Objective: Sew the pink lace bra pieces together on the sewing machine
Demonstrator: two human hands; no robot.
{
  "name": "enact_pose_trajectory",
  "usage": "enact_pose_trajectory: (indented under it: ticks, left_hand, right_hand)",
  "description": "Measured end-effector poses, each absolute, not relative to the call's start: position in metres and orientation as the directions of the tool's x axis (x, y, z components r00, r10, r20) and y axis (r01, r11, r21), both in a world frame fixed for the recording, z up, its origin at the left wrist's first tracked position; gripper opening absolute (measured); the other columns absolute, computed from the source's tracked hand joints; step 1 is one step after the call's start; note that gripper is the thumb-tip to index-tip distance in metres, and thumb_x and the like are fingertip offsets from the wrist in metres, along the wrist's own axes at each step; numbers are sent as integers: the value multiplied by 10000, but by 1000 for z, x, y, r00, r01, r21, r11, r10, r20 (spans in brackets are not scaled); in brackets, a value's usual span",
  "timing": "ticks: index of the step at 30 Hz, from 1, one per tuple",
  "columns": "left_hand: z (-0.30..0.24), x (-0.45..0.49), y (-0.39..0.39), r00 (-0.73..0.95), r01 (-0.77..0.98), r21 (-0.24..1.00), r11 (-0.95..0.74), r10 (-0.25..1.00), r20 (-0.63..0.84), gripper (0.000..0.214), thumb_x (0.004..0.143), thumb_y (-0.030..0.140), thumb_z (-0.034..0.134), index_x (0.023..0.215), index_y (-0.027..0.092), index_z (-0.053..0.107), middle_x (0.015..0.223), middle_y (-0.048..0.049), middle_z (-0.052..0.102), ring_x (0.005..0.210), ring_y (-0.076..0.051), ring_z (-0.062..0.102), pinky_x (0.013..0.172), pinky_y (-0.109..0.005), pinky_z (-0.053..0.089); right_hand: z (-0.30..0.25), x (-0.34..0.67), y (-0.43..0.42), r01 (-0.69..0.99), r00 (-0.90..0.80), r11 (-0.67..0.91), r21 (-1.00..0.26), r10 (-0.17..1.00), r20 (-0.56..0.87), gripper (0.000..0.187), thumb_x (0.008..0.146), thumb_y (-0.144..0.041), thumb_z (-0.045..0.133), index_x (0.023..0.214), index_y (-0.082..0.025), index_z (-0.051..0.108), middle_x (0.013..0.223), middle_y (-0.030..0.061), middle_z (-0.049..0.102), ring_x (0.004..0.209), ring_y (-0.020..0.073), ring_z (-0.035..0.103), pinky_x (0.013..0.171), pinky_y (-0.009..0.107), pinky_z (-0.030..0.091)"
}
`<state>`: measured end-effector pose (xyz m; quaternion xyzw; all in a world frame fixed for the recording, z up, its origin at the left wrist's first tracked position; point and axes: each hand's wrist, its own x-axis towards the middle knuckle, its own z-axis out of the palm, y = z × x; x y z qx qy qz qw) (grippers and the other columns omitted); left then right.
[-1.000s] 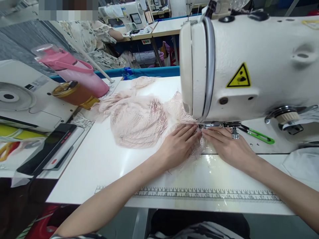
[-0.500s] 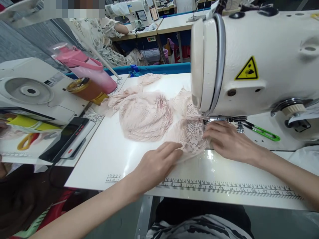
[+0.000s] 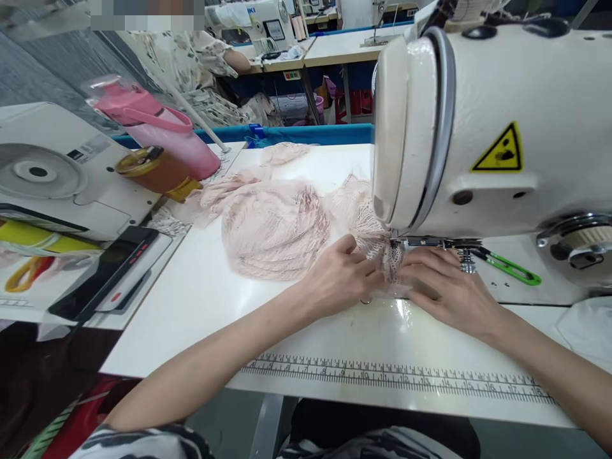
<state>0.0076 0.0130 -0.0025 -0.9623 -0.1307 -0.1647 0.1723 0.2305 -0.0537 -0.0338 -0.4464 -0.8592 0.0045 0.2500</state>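
Pale pink lace fabric (image 3: 275,233) lies bunched on the white table, and its right end runs under the head of a sewing machine (image 3: 488,127). My left hand (image 3: 347,274) is closed on the lace just left of the needle area, fingers curled. Close to the presser foot, my right hand (image 3: 442,284) has its fingers bent at the lace edge; its fingertips are partly hidden by the cloth and machine parts. The needle itself is hard to make out.
Green snips (image 3: 511,268) lie on the machine bed to the right. A printed ruler (image 3: 382,376) runs along the front edge. At left stand a pink bottle (image 3: 167,134), a brown cup (image 3: 153,169) and another machine (image 3: 62,172). A person (image 3: 182,70) sits beyond.
My left hand has moved right and up, nearer the needle, and its fingers have curled onto the lace. My right hand stays by the presser foot. The view has shifted slightly.
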Motion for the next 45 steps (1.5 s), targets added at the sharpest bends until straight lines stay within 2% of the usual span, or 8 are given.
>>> enact_pose_trajectory:
  ticks: [3,6,10,12,15,25,35,45]
  left_hand:
    - [-3,6,13,887,325,-289,-900,184,422,290,839,-13,445,617,166,497,502,68,459,461,-85,318,577,-272,291]
    - [-1,6,13,874,327,-271,-905,182,450,305,865,3,438,621,169,515,543,61,524,488,-85,401,604,-274,338]
    - [-9,8,12,869,329,-149,-932,238,434,247,919,74,410,853,160,631,986,-14,704,925,-146,629,923,-337,431]
    - [-17,9,10,870,352,-64,-934,302,390,266,933,109,391,1064,115,623,1207,-66,649,1144,-186,580,1037,-351,401]
    - [-29,9,8,879,388,-13,-921,366,306,387,928,133,392,1289,63,514,1353,-112,546,1282,-231,488,1086,-373,389]
    - [-34,7,8,893,411,-15,-911,399,208,466,898,152,484,1363,120,480,1414,-111,476,1345,-263,409,1131,-414,343]
    - [-24,-1,25,918,328,106,-939,343,197,491,852,161,518,1342,154,492,1418,-80,475,1353,-221,406,1135,-429,335]
    - [-23,-2,31,916,324,101,-941,339,215,491,845,151,506,1336,149,496,1386,-81,515,1342,-209,422,1112,-425,368]
  right_hand:
    - [-31,227,-53,788,-497,595,-155,765,411,278,900,-250,529,1167,-187,573,1213,57,631,1054,225,577,874,399,445]
    - [-30,224,-52,754,-557,653,-74,696,454,164,885,-138,535,1000,-201,633,1065,0,697,1046,187,595,893,359,456]
    - [-30,223,-52,758,-544,650,-60,680,492,182,873,-98,547,949,-216,663,987,-20,721,977,154,628,911,342,483]
    - [-31,223,-52,761,-538,644,-78,694,478,200,888,-116,532,962,-236,674,985,-15,724,941,149,638,902,340,496]
    - [-32,223,-52,750,-549,653,-104,703,451,221,902,-141,517,990,-256,684,970,-3,726,921,151,641,855,321,517]
    - [-27,223,-49,703,-616,702,-118,683,393,228,886,-96,505,948,-216,690,930,40,712,931,182,631,816,329,552]
    - [-23,203,-50,694,-610,720,9,582,537,198,831,-6,546,932,-111,680,900,56,724,866,189,665,748,312,594]
    - [-26,200,-47,708,-604,705,49,568,559,224,835,17,512,903,-104,688,883,56,727,864,184,669,706,293,600]
